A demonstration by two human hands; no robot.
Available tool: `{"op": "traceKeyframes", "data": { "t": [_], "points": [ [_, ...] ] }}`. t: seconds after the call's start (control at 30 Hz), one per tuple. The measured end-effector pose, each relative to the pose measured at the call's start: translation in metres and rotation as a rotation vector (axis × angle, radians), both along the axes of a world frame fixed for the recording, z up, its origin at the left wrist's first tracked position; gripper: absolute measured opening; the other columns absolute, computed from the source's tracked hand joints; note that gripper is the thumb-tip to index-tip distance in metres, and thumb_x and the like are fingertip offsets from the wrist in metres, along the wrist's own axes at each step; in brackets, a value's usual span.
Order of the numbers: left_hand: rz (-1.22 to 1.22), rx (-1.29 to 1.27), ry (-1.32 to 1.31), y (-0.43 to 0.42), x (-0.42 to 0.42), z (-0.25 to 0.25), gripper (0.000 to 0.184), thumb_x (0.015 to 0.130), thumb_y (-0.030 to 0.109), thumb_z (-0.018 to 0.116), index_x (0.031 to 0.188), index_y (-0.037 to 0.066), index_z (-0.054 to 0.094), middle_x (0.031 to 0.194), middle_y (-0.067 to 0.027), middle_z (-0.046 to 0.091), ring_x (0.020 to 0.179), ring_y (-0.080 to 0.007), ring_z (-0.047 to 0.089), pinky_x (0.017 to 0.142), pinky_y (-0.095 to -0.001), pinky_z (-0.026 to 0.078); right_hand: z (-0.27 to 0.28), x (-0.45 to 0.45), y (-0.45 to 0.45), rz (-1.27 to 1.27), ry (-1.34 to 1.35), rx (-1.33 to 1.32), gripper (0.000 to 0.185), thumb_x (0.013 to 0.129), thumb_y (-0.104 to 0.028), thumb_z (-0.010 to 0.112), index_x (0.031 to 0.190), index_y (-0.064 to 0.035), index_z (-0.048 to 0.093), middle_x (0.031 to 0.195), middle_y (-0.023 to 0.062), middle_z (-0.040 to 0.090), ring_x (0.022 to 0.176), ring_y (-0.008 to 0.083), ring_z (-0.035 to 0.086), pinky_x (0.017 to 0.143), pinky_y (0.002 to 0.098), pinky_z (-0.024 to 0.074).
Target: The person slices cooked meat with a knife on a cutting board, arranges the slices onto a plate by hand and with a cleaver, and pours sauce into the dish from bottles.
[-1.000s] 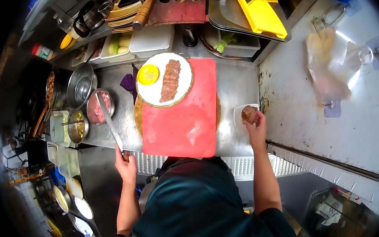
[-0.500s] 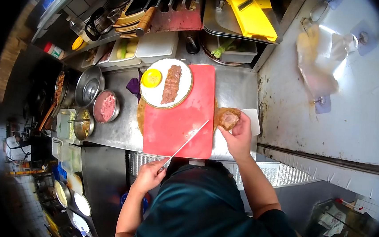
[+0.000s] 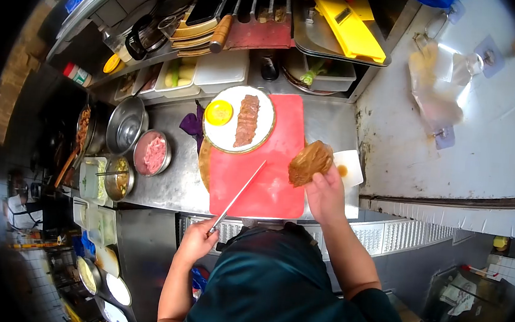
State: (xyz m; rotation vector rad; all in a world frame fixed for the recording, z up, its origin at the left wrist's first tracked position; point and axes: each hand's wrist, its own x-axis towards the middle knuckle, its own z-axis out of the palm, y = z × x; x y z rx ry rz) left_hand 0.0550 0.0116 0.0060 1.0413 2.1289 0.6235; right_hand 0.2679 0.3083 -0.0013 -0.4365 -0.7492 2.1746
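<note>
My left hand (image 3: 197, 239) is wrapped round the handle of a long thin-bladed knife (image 3: 240, 194); its tip points up over the red cutting board (image 3: 256, 182). In my right hand (image 3: 326, 196) is a piece of browned cooked meat (image 3: 312, 163), pinched at its lower edge and raised over the board's right side. A white plate (image 3: 220, 135) rests on the board's far left part, bearing a row of sliced meat (image 3: 247, 121) and a small yellow dish (image 3: 219, 112). Right of the board lies a white square sheet or tray (image 3: 349, 168) with a brown stain.
Metal bowls stand to the left, one holding raw pink meat (image 3: 154, 155). A purple cloth (image 3: 192, 123) lies beside the plate. Along the back are food containers (image 3: 221, 70), a knife rack (image 3: 258, 35) and a yellow slicer (image 3: 349, 29). A white wall (image 3: 388, 111) borders the right.
My right hand has turned the meat and brought it left, over the board's edge, uncovering the stain on the white square. The knife remains in my left hand. The whole view has shifted slightly.
</note>
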Motion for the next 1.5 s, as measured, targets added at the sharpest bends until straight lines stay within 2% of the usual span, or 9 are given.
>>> {"op": "traceKeyframes", "data": {
  "t": [0.2,0.37,0.5,0.6,0.73,0.93,1.23,1.33,1.5],
  "points": [
    [0.022,-0.057,-0.041,-0.015,-0.016,0.008,0.05,0.093,0.006,0.073,0.142,0.005,0.069,0.114,-0.0279,0.076,0.099,-0.0408,0.077,0.087,-0.0431,0.06,0.003,-0.014,-0.012,0.148,0.183,-0.316,0.06,0.107,-0.012,0.05,0.162,0.0054,0.036,0.159,0.0198,0.053,0.147,0.0346,0.054,0.126,0.0497,0.0413],
    [-0.043,-0.016,0.0,-0.026,-0.029,0.0,0.05,0.092,0.008,0.074,0.142,0.006,0.07,0.115,-0.0272,0.076,0.101,-0.0425,0.076,0.088,-0.0461,0.061,-0.002,-0.027,-0.028,0.085,0.097,-0.377,0.065,0.103,-0.021,0.06,0.161,0.0018,0.039,0.152,0.02,0.057,0.145,0.0375,0.055,0.127,0.0519,0.0417],
    [-0.05,-0.033,-0.011,-0.023,-0.034,0.004,0.049,0.092,0.009,0.074,0.141,0.006,0.07,0.116,-0.0269,0.076,0.102,-0.0436,0.076,0.089,-0.047,0.061,-0.008,-0.031,-0.038,0.015,-0.022,-0.243,0.067,0.1,-0.02,0.067,0.159,0.0005,0.043,0.148,0.0178,0.06,0.142,0.0348,0.058,0.125,0.0526,0.0439],
    [-0.064,0.0,0.001,-0.025,-0.038,0.001,0.05,0.092,0.01,0.073,0.141,0.008,0.07,0.115,-0.0254,0.077,0.101,-0.0433,0.075,0.089,-0.0476,0.061,0.002,-0.028,-0.041,0.062,-0.101,-0.088,0.062,0.099,-0.006,0.068,0.157,-0.0013,0.046,0.144,0.0119,0.062,0.133,0.0247,0.062,0.11,0.0413,0.0523],
    [-0.118,0.059,0.027,-0.028,-0.043,-0.006,0.052,0.092,0.011,0.073,0.143,0.01,0.07,0.109,-0.0229,0.078,0.098,-0.0411,0.075,0.087,-0.0479,0.06,0.001,-0.029,-0.042,0.105,-0.292,0.076,0.062,0.095,0.009,0.068,0.154,0.0029,0.049,0.142,0.0113,0.059,0.133,0.0199,0.059,0.108,0.0355,0.0535],
    [-0.074,0.021,-0.134,-0.023,-0.044,0.003,0.052,0.092,0.011,0.073,0.143,0.012,0.071,0.103,-0.0237,0.077,0.087,-0.0408,0.075,0.081,-0.0469,0.06,-0.014,-0.023,-0.044,-0.14,-0.532,0.818,0.07,0.084,0.015,0.076,0.15,0.0027,0.054,0.145,0.0125,0.05,0.136,0.0234,0.054,0.115,0.0368,0.047],
    [-0.076,0.036,0.085,-0.016,-0.05,-0.004,0.05,0.093,0.01,0.071,0.143,0.011,0.071,0.1,-0.0268,0.076,0.084,-0.0419,0.075,0.079,-0.0483,0.06,-0.005,-0.026,-0.03,-0.19,-0.458,0.917,0.071,0.082,0.019,0.076,0.148,0.0007,0.057,0.145,0.0165,0.048,0.14,0.031,0.054,0.119,0.042,0.0484],
    [-0.088,0.022,0.061,-0.018,-0.049,-0.003,0.051,0.093,0.01,0.072,0.144,0.009,0.069,0.109,-0.0268,0.076,0.094,-0.0422,0.076,0.084,-0.0482,0.061,-0.006,-0.027,-0.027,-0.218,-0.49,0.964,0.073,0.079,0.018,0.077,0.147,0.0008,0.057,0.145,0.0144,0.05,0.137,0.0254,0.054,0.117,0.0382,0.0468],
    [-0.131,0.247,0.119,-0.021,-0.043,-0.026,0.052,0.09,0.006,0.073,0.142,0.009,0.071,0.085,-0.0247,0.071,0.068,-0.0336,0.071,0.068,-0.0428,0.056,-0.005,-0.024,-0.03,-0.068,-0.374,0.478,0.076,0.086,0.013,0.075,0.156,0.0017,0.047,0.153,0.0142,0.054,0.145,0.0269,0.053,0.121,0.042,0.046]
  ]
}}
